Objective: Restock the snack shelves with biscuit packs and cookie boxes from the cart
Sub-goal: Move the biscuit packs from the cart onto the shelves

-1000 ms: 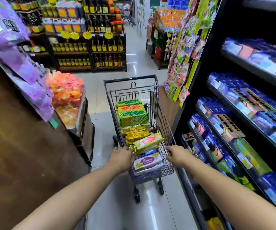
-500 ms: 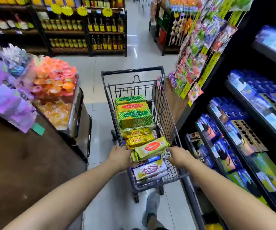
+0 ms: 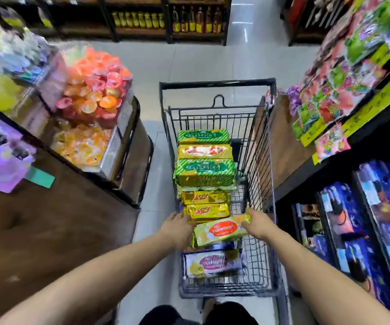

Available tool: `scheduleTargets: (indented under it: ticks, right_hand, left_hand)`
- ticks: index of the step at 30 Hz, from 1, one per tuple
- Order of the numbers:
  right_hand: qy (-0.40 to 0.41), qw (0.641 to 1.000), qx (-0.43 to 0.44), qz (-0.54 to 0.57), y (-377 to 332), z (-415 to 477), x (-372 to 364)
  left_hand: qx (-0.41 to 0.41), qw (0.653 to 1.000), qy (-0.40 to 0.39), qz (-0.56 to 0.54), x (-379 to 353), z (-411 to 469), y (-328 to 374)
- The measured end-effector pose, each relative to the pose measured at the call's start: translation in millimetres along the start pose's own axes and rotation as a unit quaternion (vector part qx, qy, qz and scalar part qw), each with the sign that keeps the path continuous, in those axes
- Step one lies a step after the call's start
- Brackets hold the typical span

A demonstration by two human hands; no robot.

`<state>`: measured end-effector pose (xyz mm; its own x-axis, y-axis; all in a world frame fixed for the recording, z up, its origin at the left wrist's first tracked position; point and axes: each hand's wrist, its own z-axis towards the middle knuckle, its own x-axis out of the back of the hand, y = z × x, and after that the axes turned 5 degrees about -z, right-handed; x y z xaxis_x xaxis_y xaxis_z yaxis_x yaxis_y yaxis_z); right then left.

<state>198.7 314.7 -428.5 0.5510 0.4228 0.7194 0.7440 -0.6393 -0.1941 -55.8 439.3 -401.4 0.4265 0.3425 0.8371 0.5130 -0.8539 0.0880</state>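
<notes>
Left hand (image 3: 177, 228), right hand (image 3: 258, 225) flank ends of top biscuit pack (image 3: 222, 229) in cart (image 3: 215, 85) — likely for level lift of slippery wrapper. Fingers (image 3: 181, 218) blurred — grip cannot be told. Snack shelves (image 3: 318, 170) just right.

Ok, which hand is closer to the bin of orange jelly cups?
Left. The left hand is at the cart left edge, on the side of the bin; the right hand is farther, across the stacked packs.

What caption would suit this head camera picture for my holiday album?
Left hand and right hand flank a yellow-green biscuit pack in a black wire shopping cart.
</notes>
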Motion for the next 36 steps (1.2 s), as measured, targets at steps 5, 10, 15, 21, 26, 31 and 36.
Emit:
scheduleTargets:
  ticks: [5,10,15,21,26,31,36]
  right_hand:
    - [-0.052,0.997,-0.017,0.047,17.5,52.2,-25.9]
    - [-0.084,0.984,-0.056,0.147,31.8,89.7,-44.2]
    - [-0.112,0.941,-0.128,0.291,29.3,94.7,-66.5]
    - [-0.161,0.897,-0.141,0.386,13.5,85.8,-104.5]
    - [-0.161,0.851,-0.152,0.476,14.2,93.4,-111.4]
    - [-0.171,0.81,-0.131,0.546,17.9,96.5,-110.7]
    - [-0.21,0.803,-0.103,0.548,14.6,86.0,-102.9]
  left_hand:
    - [0.002,0.999,-0.034,-0.007,-44.1,16.5,3.6]
    - [-0.019,0.999,-0.028,0.01,-72.7,23.0,-5.5]
    - [-0.063,0.997,0.008,0.036,-93.1,33.3,-24.4]
    - [-0.075,0.996,-0.016,0.042,-114.6,33.7,-38.8]
    - [-0.076,0.996,-0.029,0.025,-121.8,36.1,-44.4]
    - [-0.065,0.998,-0.012,0.01,-115.9,34.6,-44.9]
    - [-0.065,0.997,-0.04,-0.009,-111.4,32.5,-47.7]
